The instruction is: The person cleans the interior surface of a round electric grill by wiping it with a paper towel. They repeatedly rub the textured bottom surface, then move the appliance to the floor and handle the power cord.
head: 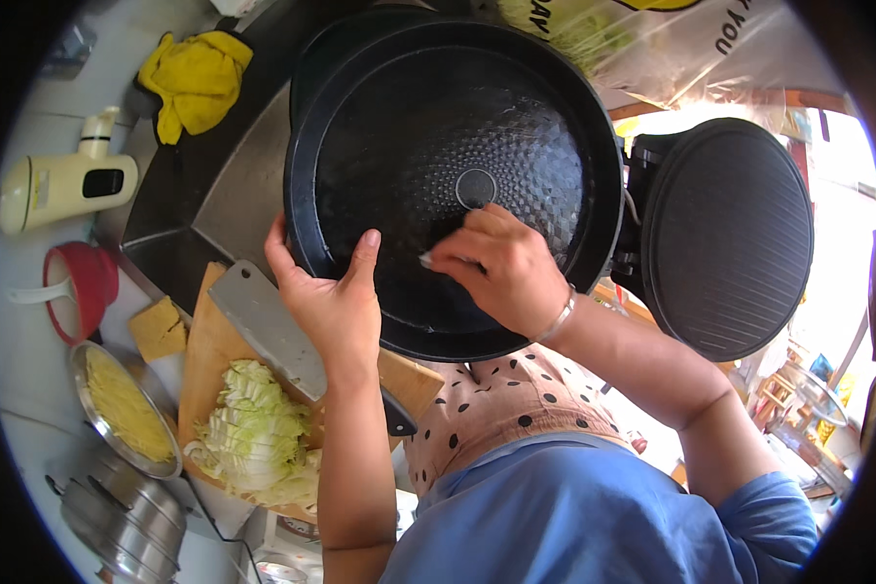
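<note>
A round black electric griddle pan with a dimpled plate is tilted up in front of me, partly over the sink. My left hand grips its near-left rim, the thumb lying over the inside and the fingers behind the wall. Over the plate, close to the ring mark at its middle, my right hand pinches a small whitish thing. Most of that thing is hidden by my fingers and blurred, so its kind is unclear. A ridged black lid plate stands to the right and appears joined by hinges.
At left, a cleaver and sliced cabbage lie on a wooden cutting board. Beside it are a metal bowl of yellow shreds, a red bowl and steel pots. A yellow cloth hangs by the sink.
</note>
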The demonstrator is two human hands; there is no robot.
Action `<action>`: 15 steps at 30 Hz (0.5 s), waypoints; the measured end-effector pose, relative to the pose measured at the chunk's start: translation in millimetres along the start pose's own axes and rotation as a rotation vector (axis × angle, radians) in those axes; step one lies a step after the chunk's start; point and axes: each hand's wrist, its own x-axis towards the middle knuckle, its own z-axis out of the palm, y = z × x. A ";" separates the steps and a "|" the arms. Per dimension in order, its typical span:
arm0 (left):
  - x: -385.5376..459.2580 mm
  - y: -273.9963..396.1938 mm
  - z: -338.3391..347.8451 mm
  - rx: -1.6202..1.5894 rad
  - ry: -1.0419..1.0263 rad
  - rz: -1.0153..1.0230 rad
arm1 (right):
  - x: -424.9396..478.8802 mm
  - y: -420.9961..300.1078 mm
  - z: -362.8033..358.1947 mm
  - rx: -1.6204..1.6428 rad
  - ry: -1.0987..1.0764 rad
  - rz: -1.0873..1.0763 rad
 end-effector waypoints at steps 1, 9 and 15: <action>-1.0 3.5 0.9 0.016 0.007 0.002 | -8.2 1.0 -2.8 -0.043 -0.011 -0.021; 0.3 -6.3 1.7 0.008 0.021 0.028 | 25.6 -15.7 1.3 0.100 -0.070 0.172; 0.9 1.1 1.8 0.000 0.032 0.012 | 26.1 -23.1 -17.5 0.105 -0.253 0.555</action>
